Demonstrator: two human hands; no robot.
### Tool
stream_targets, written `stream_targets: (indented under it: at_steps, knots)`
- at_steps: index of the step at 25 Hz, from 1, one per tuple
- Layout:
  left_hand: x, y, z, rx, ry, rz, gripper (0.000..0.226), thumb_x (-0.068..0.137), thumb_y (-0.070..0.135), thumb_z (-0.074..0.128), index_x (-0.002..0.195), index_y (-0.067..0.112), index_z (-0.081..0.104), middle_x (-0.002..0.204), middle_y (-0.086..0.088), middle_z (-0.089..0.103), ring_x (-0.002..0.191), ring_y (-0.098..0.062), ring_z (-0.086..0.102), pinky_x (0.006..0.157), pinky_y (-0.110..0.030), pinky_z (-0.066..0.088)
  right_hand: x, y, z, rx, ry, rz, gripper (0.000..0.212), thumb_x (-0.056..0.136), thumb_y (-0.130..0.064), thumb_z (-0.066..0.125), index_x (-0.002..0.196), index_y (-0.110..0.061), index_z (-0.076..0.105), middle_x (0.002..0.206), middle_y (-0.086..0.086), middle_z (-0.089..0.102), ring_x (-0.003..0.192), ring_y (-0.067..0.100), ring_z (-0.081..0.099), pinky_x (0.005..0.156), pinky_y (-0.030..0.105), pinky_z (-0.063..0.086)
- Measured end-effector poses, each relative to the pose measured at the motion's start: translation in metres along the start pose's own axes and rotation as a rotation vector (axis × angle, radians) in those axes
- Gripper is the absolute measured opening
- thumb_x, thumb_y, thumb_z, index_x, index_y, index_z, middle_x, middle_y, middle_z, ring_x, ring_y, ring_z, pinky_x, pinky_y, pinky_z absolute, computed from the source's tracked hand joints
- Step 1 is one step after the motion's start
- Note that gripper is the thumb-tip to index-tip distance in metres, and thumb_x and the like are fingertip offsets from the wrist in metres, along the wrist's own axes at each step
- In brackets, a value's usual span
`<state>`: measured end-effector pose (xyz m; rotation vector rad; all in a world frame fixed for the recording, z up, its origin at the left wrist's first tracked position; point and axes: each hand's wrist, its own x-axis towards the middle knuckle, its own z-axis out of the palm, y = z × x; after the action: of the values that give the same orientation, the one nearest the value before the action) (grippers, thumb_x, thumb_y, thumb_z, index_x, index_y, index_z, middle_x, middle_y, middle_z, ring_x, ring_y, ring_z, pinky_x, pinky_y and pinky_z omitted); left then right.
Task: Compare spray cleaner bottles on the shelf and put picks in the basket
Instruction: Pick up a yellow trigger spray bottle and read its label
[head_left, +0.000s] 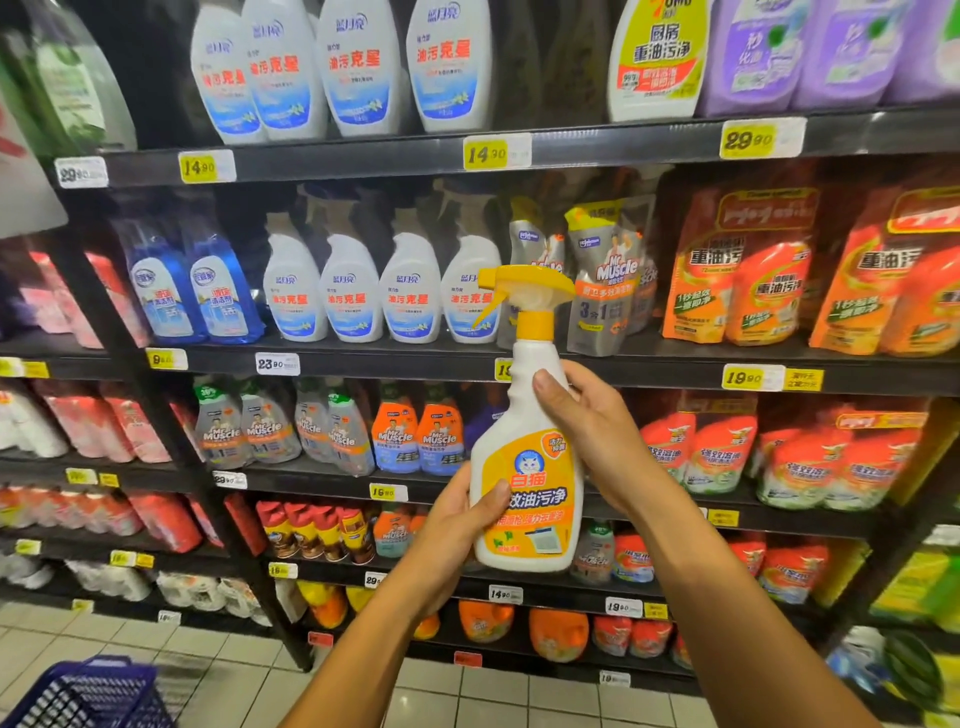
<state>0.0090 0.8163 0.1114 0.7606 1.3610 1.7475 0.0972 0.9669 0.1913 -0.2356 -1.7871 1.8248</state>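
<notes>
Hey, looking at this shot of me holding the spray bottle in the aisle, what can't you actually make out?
Head view only:
- Spray bottle: its back label faces away; left hand and right hand cover its sides.
- Basket: cut off by the bottom-left corner, contents unseen.
- Price tag behind the bottle's neck: partly hidden.
- Shelf products at the left and right edges: blurred, labels unreadable.

A white spray bottle (524, 457) with a yellow trigger head and collar stands upright in mid-air before the shelf (519, 364), nozzle pointing left; its orange-and-yellow label, with a cat emblem and Chinese lettering, faces the camera; the left hand (457, 525) grips its lower left side, thumb across the label; the right hand (587, 431) holds its neck and shoulder, thumb on the front; a blue mesh basket (88, 696) sits at lower left, over the tiled floor.
</notes>
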Motion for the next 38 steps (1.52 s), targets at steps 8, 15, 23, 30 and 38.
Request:
stream_targets:
  at_steps: [8, 15, 23, 30, 38]
  knots:
    - [0.023, 0.058, 0.025, -0.172, -0.031, 0.159, 0.064, 0.071, 0.04, 0.082, 0.128, 0.022, 0.059, 0.126, -0.014, 0.066, 0.114, -0.034, 0.065, 0.081, -0.04, 0.058, 0.01, -0.059, -0.02, -0.149, -0.099, -0.137, 0.054, 0.075, -0.034, 0.076, 0.126, -0.029, 0.057, 0.12, -0.006, 0.07, 0.11, 0.015, 0.068, 0.086, 0.031, 0.058]
    - [0.076, 0.157, 0.035, -0.181, -0.086, 0.269, 0.058, 0.073, 0.031, 0.082, 0.126, 0.017, 0.062, 0.123, -0.017, 0.067, 0.112, -0.038, 0.065, 0.088, -0.049, 0.056, 0.081, -0.133, -0.012, -0.169, -0.029, -0.296, 0.05, 0.073, -0.027, 0.077, 0.119, -0.014, 0.059, 0.101, -0.001, 0.076, 0.089, 0.016, 0.074, 0.069, 0.022, 0.057]
    - [0.149, 0.304, 0.028, -0.087, -0.207, 0.431, 0.075, 0.057, 0.018, 0.092, 0.124, 0.01, 0.059, 0.116, -0.022, 0.069, 0.105, -0.043, 0.067, 0.089, -0.052, 0.054, 0.181, -0.247, 0.008, -0.207, 0.098, -0.564, 0.033, 0.075, -0.031, 0.077, 0.105, -0.018, 0.071, 0.095, 0.005, 0.078, 0.086, 0.023, 0.075, 0.067, 0.029, 0.059]
    - [0.177, 0.425, 0.044, 0.211, -0.212, 0.696, 0.046, 0.068, 0.026, 0.073, 0.107, 0.003, 0.067, 0.095, -0.013, 0.077, 0.08, -0.024, 0.075, 0.056, -0.027, 0.057, 0.235, -0.329, 0.013, -0.147, 0.243, -0.668, 0.045, 0.074, -0.031, 0.079, 0.11, -0.011, 0.06, 0.086, 0.003, 0.078, 0.078, 0.021, 0.076, 0.063, 0.032, 0.061]
    - [0.23, 0.509, 0.087, 0.381, -0.14, 0.862, 0.024, 0.088, 0.032, 0.07, 0.108, 0.02, 0.067, 0.087, 0.003, 0.078, 0.079, -0.015, 0.075, 0.06, -0.033, 0.059, 0.282, -0.416, -0.016, -0.227, 0.31, -0.615, 0.027, 0.08, -0.02, 0.079, 0.1, -0.003, 0.071, 0.088, 0.014, 0.077, 0.078, 0.033, 0.075, 0.07, 0.047, 0.062]
